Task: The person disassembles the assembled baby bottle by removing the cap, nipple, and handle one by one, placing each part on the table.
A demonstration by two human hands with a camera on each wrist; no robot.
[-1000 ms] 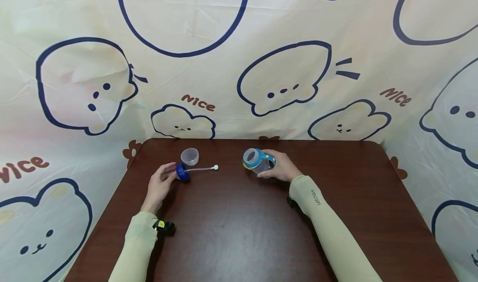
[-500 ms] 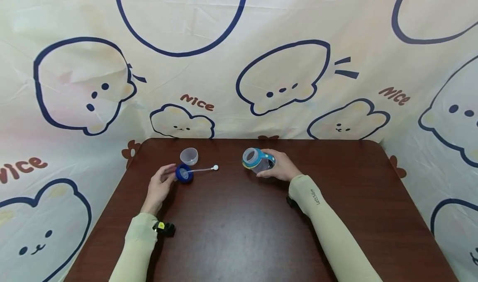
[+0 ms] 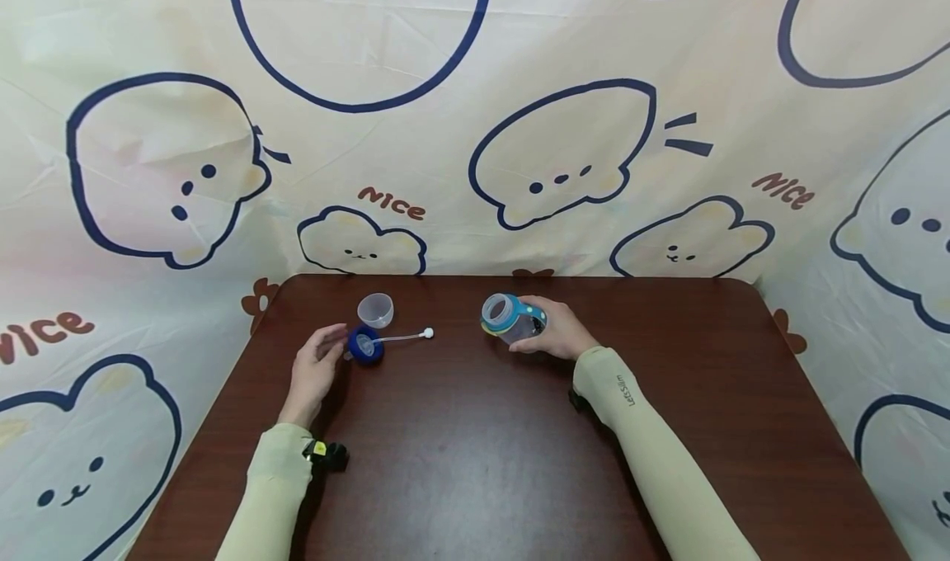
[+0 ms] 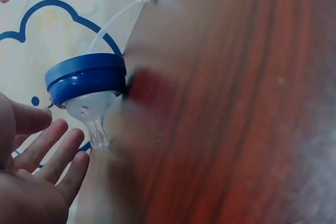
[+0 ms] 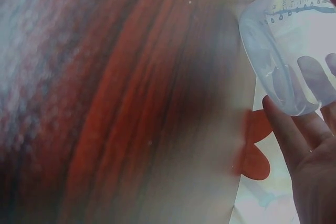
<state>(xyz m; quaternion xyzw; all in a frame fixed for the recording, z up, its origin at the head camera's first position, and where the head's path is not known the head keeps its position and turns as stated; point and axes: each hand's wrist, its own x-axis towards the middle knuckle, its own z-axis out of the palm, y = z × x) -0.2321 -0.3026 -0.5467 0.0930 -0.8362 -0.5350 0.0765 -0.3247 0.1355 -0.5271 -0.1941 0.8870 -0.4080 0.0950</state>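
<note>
In the head view, my left hand (image 3: 313,370) is beside a blue bottle collar (image 3: 366,345) with a clear nipple and a thin straw ending in a white ball. The collar lies tilted on the table, straw pointing right. The left wrist view shows the fingers loosely bent near the clear nipple (image 4: 95,121), holding nothing. My right hand (image 3: 558,330) grips a clear baby bottle (image 3: 525,328) with a blue handle ring, its uncapped mouth tipped up and left. In the right wrist view, fingers wrap the clear bottle (image 5: 283,51), which bears printed measuring marks.
A clear dome cap (image 3: 376,310) stands just behind the blue collar. The dark brown table (image 3: 475,445) meets a cartoon-printed curtain (image 3: 445,157) at its back edge and sides.
The blue collar has rolled so its open side faces up more. My left fingers have let go of the collar and drawn slightly left. The right hand and bottle look unchanged.
</note>
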